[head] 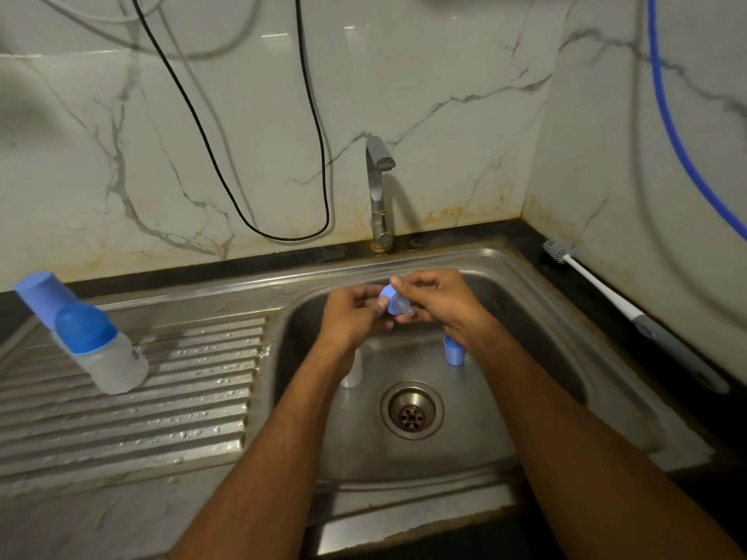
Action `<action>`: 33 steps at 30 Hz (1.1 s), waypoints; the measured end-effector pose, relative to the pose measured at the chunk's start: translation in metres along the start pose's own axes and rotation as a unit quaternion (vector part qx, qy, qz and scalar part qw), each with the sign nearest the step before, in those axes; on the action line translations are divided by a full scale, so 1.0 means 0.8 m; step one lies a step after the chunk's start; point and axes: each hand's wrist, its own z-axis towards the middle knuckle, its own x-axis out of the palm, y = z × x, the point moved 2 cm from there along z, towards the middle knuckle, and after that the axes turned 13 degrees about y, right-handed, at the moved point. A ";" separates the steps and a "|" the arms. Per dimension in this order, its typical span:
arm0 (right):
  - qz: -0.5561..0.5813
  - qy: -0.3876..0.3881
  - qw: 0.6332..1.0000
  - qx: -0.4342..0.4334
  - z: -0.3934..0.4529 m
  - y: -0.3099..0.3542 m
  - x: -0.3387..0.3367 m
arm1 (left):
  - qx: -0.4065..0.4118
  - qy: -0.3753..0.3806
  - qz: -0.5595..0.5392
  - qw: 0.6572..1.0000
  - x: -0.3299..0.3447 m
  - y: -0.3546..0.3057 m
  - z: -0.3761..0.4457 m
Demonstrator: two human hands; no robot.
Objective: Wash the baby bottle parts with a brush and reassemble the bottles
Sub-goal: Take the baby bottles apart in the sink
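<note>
Blue collar ring (pixel 389 301) with soft, likely slippery teat pinched between left hand (pixel 355 313) and right hand (pixel 434 303) fingers; grip rigid rim.

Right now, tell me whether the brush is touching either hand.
Apart. The head view shows the brush lying on the counter right of the sink, while the left hand and right hand hold a blue collar over the basin.

I see a blue ring (pixel 389 297) with a clear teat (pixel 402 308). At nine o'clock stands a bottle (pixel 87 337), blue on top, cloudy below. The wall (pixel 444 74) is white with grey veins. The sink (pixel 537 349) is silver.
</note>
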 end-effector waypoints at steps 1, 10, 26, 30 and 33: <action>0.003 0.012 1.000 0.002 -0.004 0.001 0.000 | 0.009 -0.003 -0.023 1.000 0.002 0.004 -0.002; -0.118 0.076 0.990 -0.031 -0.017 0.007 -0.001 | 0.018 -0.049 -0.098 0.994 0.001 0.016 -0.011; -0.213 -0.073 0.974 -0.024 0.000 0.000 0.010 | 0.063 -0.041 -0.106 0.992 0.013 0.008 -0.003; -0.204 -0.041 0.978 -0.029 0.004 0.000 0.007 | -0.006 -0.085 -0.120 0.989 0.010 0.016 0.005; -0.137 -0.006 0.990 -0.021 0.002 -0.004 0.006 | -0.028 -0.121 -0.113 0.986 0.007 0.020 0.008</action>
